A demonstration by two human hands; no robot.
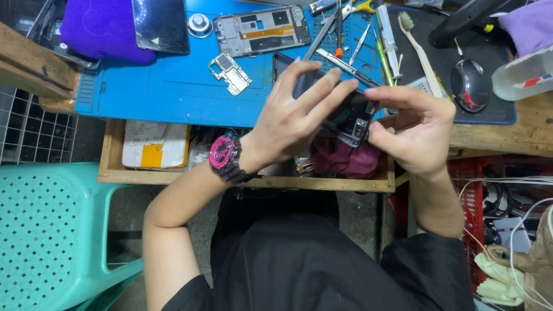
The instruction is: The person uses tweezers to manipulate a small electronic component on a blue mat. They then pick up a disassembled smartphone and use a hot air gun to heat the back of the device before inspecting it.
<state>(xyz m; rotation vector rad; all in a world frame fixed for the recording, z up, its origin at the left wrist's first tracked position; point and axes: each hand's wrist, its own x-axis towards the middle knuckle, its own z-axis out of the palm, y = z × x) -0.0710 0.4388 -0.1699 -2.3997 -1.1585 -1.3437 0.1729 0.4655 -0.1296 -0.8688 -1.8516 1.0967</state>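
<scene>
Black and opened at its back, a phone [345,112] is being held between both grips: left grip [294,115] is being wrapped over it, right grip [412,129] pinching its end. Beneath them, a wooden drawer [247,181] is lying open; beyond, a blue mat [167,86] is covering the counter [518,135].

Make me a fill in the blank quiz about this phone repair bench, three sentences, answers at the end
Both hands, the left hand and the right hand, grip a dark opened phone above an open wooden ____.
The left wrist wears a black and ____ watch.
The bare phone frame lies on a ____ work mat.

Missing words: drawer; pink; blue
</scene>
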